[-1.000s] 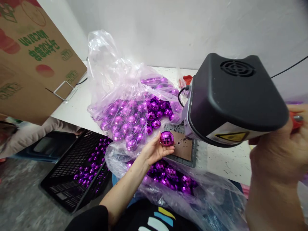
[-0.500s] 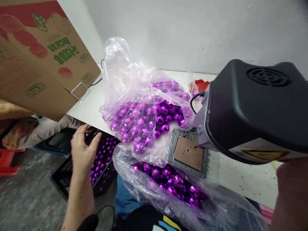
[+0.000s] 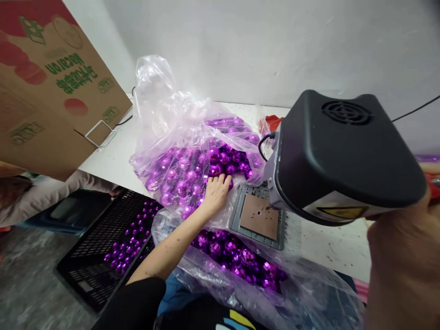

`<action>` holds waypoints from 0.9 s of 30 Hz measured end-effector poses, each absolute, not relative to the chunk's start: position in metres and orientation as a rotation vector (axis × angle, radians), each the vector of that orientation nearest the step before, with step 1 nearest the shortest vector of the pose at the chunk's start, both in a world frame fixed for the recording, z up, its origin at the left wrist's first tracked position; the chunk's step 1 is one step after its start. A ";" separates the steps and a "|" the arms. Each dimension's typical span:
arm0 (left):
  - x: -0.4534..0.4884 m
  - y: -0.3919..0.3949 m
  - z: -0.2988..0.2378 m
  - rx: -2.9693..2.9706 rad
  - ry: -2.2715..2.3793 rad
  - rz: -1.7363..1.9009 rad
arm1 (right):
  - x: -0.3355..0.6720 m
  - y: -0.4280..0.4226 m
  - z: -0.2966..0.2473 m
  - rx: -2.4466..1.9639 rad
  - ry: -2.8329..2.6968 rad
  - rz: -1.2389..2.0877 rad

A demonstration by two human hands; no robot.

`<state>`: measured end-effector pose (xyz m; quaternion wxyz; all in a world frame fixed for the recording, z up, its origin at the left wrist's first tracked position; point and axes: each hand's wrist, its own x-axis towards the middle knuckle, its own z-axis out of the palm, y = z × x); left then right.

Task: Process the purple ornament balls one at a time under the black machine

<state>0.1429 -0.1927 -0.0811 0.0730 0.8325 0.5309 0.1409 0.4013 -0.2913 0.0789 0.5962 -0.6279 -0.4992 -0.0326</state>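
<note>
Purple faceted mirror-finish balls (image 3: 185,176): heaped on the white tabletop (image 3: 113,153) inside their bag, just left of the machine.
Black smooth plastic machine head (image 3: 343,146): vented on top, overhanging the plate below.
Brown printed cardboard box (image 3: 51,101): tilted at far left.
Clear crinkled plastic bag (image 3: 161,110): mouth slumped toward the person, so the balls lie within reach.
Black mesh crate (image 3: 103,224): on the floor, with loose balls inside.
Second clear bag (image 3: 240,256): on the lap, also holding balls.
Right hand (image 3: 402,247): under the head's rear; its grip cannot be made out.
Grey plate with brown pad (image 3: 257,216): flat, bare.
Left hand (image 3: 215,192): palm down on the heap, grip loose, fingers spread.
</note>
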 end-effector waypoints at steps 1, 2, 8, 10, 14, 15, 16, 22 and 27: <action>0.139 -0.193 -0.079 2.420 1.555 0.497 | 0.399 -0.292 0.081 -1.461 -1.133 -0.092; 0.135 -0.194 -0.075 2.309 1.494 0.599 | 0.398 -0.292 0.082 -1.463 -1.115 -0.114; 0.124 -0.235 -0.035 1.267 0.925 0.903 | 0.401 -0.286 0.081 -1.441 -1.162 -0.228; 0.128 -0.253 -0.034 1.111 0.849 0.790 | 0.402 -0.283 0.080 -1.430 -1.155 -0.219; 0.146 -0.274 -0.050 1.128 0.954 0.702 | 0.405 -0.279 0.080 -1.416 -1.124 -0.172; 0.150 -0.276 -0.055 1.168 1.008 0.711 | 0.405 -0.278 0.080 -1.418 -1.124 -0.166; 0.153 -0.276 -0.059 1.222 1.059 0.720 | 0.405 -0.278 0.080 -1.421 -1.125 -0.158; 0.164 -0.271 -0.071 1.480 1.135 0.739 | 0.404 -0.276 0.081 -1.396 -1.134 -0.142; 0.176 -0.266 -0.079 1.364 1.093 0.786 | 0.402 -0.278 0.081 -1.384 -1.140 -0.132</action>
